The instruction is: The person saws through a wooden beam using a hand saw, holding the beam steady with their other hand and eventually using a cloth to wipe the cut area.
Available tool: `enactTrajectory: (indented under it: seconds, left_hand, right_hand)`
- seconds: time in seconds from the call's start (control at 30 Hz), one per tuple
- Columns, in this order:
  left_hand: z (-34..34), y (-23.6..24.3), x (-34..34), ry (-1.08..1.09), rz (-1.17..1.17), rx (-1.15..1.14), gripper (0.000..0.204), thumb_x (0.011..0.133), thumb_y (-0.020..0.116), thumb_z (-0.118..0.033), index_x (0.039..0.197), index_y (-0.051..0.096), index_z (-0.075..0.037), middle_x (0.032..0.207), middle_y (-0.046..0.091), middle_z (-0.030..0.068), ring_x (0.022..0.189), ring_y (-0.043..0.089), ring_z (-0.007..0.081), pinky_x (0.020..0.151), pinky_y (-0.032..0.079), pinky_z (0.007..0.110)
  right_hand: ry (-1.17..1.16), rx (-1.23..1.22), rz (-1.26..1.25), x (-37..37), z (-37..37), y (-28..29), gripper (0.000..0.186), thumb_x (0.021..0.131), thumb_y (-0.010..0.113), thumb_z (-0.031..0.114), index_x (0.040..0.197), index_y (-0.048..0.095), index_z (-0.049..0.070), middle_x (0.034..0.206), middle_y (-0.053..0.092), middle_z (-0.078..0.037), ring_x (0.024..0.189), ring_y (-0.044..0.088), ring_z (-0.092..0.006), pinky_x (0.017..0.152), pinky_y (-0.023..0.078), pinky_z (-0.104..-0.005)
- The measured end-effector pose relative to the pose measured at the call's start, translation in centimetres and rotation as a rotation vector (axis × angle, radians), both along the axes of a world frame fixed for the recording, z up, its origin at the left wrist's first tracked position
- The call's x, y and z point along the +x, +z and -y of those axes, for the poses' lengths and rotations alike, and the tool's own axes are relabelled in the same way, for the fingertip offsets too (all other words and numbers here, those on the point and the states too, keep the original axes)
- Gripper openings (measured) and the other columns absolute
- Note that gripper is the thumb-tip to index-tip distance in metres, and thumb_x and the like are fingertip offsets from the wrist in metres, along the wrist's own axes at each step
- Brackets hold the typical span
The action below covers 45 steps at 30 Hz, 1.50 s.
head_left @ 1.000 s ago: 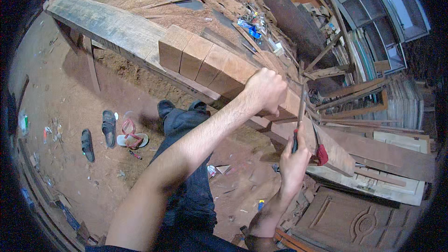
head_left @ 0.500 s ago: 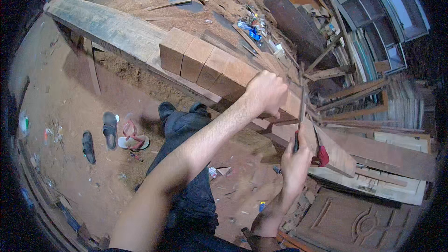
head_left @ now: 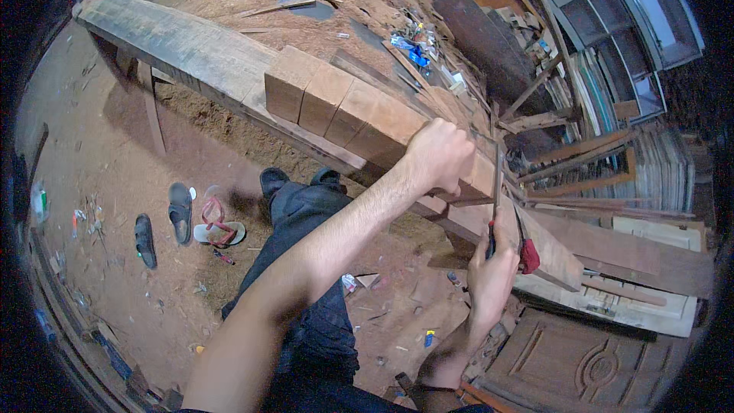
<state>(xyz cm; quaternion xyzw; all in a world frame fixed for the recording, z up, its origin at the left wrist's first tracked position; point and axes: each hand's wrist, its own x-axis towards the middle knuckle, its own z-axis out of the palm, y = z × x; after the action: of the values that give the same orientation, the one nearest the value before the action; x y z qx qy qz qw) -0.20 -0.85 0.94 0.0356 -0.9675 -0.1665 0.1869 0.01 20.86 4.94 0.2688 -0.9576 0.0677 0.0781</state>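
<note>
My left hand (head_left: 442,154) is closed over the top edge of the nearest wooden block (head_left: 382,138), close to its right end. Several square-cut blocks of reddish-brown wood stand side by side on a long wooden bench (head_left: 183,38). In my right hand (head_left: 492,271) is the dark-and-red handle of a hand tool with a long narrow metal blade (head_left: 498,176). Its blade runs up along the blocks' right end; whether it touches the wood, I cannot tell. A red piece (head_left: 529,257) shows just right of that hand, beside the bench end.
Black sandals (head_left: 180,214) and pink-strapped flip-flops (head_left: 219,234) lie on the dirt floor at left. A carved wooden door panel (head_left: 589,363) is at lower right. Stacked boards (head_left: 657,176) and a dark sheet (head_left: 489,46) fill the far right. Sawdust and scraps lie beyond the bench.
My right hand has moved slightly down and toward me with the bladed tool. The left hand keeps its hold on the block, and the view has shifted a little.
</note>
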Motion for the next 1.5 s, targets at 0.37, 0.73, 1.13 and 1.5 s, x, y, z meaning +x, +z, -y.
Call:
enactTrajectory:
  seconds: [0.37, 0.73, 1.13, 1.5]
  left_hand:
    - [0.0, -0.1, 0.1, 0.013, 0.018, -0.019, 0.059, 0.057, 0.088, -0.055, 0.080, 0.074, -0.002, 0.083, 0.074, 0.0152, 0.083, 0.073, 0.0315, 0.077, 0.057, 0.042]
    - [0.4, -0.3, -0.1, 0.006, 0.034, 0.002, 0.059, 0.059, 0.088, -0.056, 0.083, 0.074, -0.004, 0.085, 0.074, 0.0143, 0.086, 0.073, 0.0311, 0.077, 0.058, 0.042]
    - [0.6, 0.2, -0.5, -0.028, 0.093, -0.003, 0.057, 0.059, 0.087, -0.058, 0.078, 0.076, -0.006, 0.082, 0.075, 0.0151, 0.082, 0.074, 0.0315, 0.074, 0.059, 0.043]
    - [0.5, -0.1, -0.1, 0.025, 0.047, -0.020, 0.057, 0.059, 0.087, -0.058, 0.077, 0.076, -0.005, 0.082, 0.075, 0.0150, 0.081, 0.074, 0.0319, 0.073, 0.059, 0.041]
  right_hand:
    - [0.113, 0.101, -0.121, -1.3, 0.8, -0.6, 0.049, 0.098, 0.055, 0.015, 0.147, 0.051, 0.010, 0.084, 0.066, -0.032, 0.080, 0.067, -0.0506, 0.073, 0.053, -0.0581]
    - [0.132, 0.149, -0.102, -1.1, 2.1, -0.4, 0.057, 0.098, 0.055, 0.014, 0.152, 0.041, 0.009, 0.081, 0.067, -0.033, 0.076, 0.067, -0.0505, 0.071, 0.053, -0.0587]
    - [0.065, 0.128, 0.088, 0.5, 1.9, 2.2, 0.041, 0.101, 0.050, 0.010, 0.140, 0.051, 0.001, 0.097, 0.063, -0.034, 0.092, 0.062, -0.0517, 0.078, 0.047, -0.0585]
    - [0.103, 0.079, 0.080, 0.1, 0.6, 1.7, 0.048, 0.098, 0.054, 0.012, 0.144, 0.050, 0.003, 0.088, 0.066, -0.034, 0.085, 0.067, -0.0505, 0.076, 0.051, -0.0597]
